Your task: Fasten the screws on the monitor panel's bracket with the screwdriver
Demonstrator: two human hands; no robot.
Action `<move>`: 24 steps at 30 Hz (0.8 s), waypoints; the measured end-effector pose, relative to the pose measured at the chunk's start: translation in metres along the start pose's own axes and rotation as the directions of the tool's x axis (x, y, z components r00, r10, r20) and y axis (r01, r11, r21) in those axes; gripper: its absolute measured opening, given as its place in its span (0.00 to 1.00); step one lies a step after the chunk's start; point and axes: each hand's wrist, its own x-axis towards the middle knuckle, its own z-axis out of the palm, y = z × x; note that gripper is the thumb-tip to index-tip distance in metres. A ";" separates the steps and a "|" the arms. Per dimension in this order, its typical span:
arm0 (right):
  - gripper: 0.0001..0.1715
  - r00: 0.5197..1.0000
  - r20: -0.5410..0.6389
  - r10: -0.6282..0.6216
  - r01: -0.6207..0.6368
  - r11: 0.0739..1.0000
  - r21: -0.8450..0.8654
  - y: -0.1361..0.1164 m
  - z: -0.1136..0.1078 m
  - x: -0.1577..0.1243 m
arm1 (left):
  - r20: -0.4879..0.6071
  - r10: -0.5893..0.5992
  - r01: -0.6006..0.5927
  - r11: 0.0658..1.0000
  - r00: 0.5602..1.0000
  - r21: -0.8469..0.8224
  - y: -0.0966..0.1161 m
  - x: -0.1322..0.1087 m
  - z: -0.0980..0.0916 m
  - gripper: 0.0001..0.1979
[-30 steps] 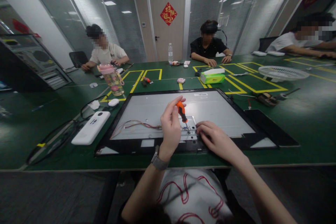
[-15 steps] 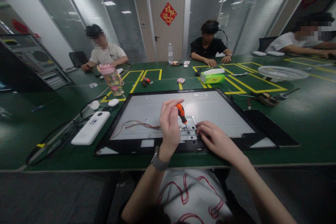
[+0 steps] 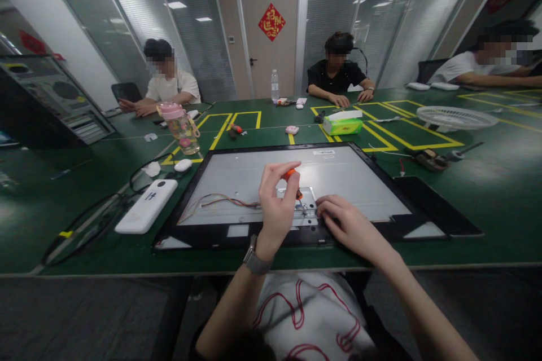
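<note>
A flat display panel [image 3: 237, 172] with a grey metal back and black frame lies on the green table before me. My left hand [image 3: 277, 197], with a watch on its wrist, is closed around the orange and black handle of a screwdriver [image 3: 300, 194]. The tool leans slightly, its tip down at a small metal bracket [image 3: 308, 215] on the panel. My right hand [image 3: 345, 220] rests at the bracket's right side, fingers bent; what its fingertips hold, if anything, is hidden. Thin wires [image 3: 224, 198] run left from the bracket.
Left of the panel lie a white power bank [image 3: 146, 207], a black cable [image 3: 80, 237] and a pink-lidded bottle [image 3: 181, 130]. Beyond are a tissue pack [image 3: 342, 124] and a white fan grille [image 3: 455, 117]. A black slab [image 3: 440, 203] lies right. Several people sit across the table.
My left thumb and fingers have shifted around the screwdriver handle, covering more of it. My right hand stays in place. The person at far left has moved their hands.
</note>
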 end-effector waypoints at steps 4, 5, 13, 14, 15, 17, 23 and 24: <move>0.13 1.000 0.014 0.006 -0.006 1.000 -0.001 0.000 0.000 0.000 | -0.069 0.013 -0.008 0.998 0.998 0.066 0.001 0.001 -0.001 0.07; 0.13 1.000 0.015 0.008 -0.008 1.000 0.000 0.001 0.000 0.000 | -0.077 0.013 -0.007 0.998 0.997 0.070 0.000 0.001 -0.001 0.09; 0.13 1.000 -0.006 0.000 0.000 1.000 -0.004 0.001 0.000 0.000 | -0.076 -0.027 0.027 1.000 0.997 0.000 0.000 0.001 -0.003 0.15; 0.13 1.000 -0.007 -0.003 0.003 1.000 -0.004 0.001 0.000 0.000 | -0.077 -0.036 0.036 0.999 0.996 -0.007 0.000 0.001 -0.003 0.15; 0.14 1.000 -0.010 -0.006 0.006 1.000 -0.004 0.000 0.000 0.000 | -0.076 -0.045 0.044 0.999 0.996 -0.015 0.000 0.001 -0.003 0.15; 0.14 1.000 -0.016 -0.008 0.008 1.000 -0.001 0.000 0.000 0.000 | -0.068 -0.060 0.059 0.998 0.996 -0.030 -0.001 0.000 -0.003 0.14; 0.14 1.000 -0.010 -0.001 0.001 1.000 0.002 0.000 0.000 0.001 | -0.055 -0.033 0.031 0.999 0.998 -0.039 -0.002 -0.002 -0.001 0.12; 0.14 1.000 -0.004 0.000 0.000 1.000 0.003 -0.001 0.000 0.001 | -0.053 -0.023 0.021 0.999 0.998 -0.033 -0.002 -0.002 -0.001 0.12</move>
